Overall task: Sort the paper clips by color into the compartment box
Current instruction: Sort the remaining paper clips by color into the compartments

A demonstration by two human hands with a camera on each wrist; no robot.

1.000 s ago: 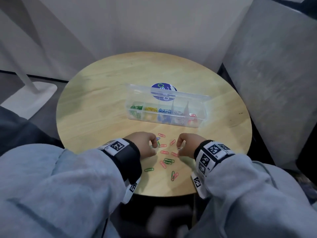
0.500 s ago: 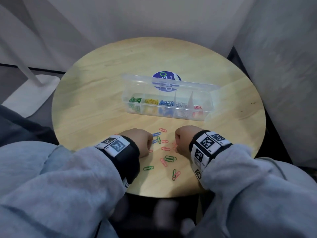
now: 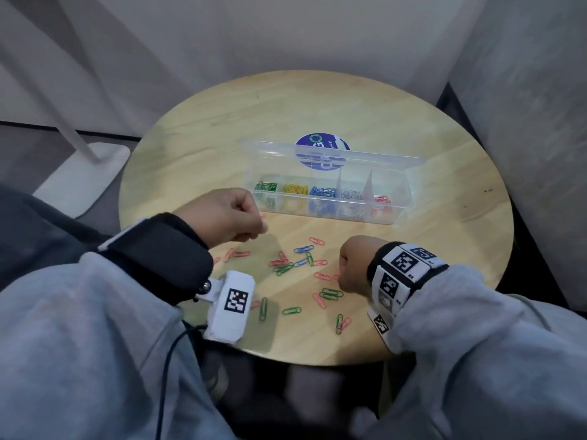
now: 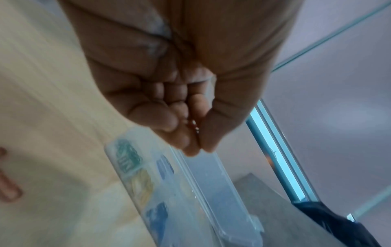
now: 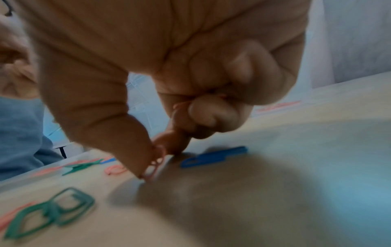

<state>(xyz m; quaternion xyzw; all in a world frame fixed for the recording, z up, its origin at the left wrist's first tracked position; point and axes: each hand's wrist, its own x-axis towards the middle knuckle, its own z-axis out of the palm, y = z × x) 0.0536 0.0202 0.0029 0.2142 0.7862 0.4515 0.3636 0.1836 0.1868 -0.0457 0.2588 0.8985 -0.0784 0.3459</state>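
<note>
Head view shows the left hand [image 3: 222,214] raised near the left end of the clear compartment box [image 3: 327,198], fingers curled, thumb and forefinger pinching something small; the left wrist view is too blurred to tell its colour. Right of it, the box stands at mid surface [image 3: 349,106] with green, yellow, blue, silver and red clips in separate compartments, left to right. Loose paper clips [image 3: 301,265] lie scattered on the near side between both hands. Farther right, the right hand [image 3: 354,263] sits low on the surface, its fingers [image 5: 139,150] pinching a pink clip [image 5: 155,164] against the wood, just beside a blue clip [image 5: 213,158].
</note>
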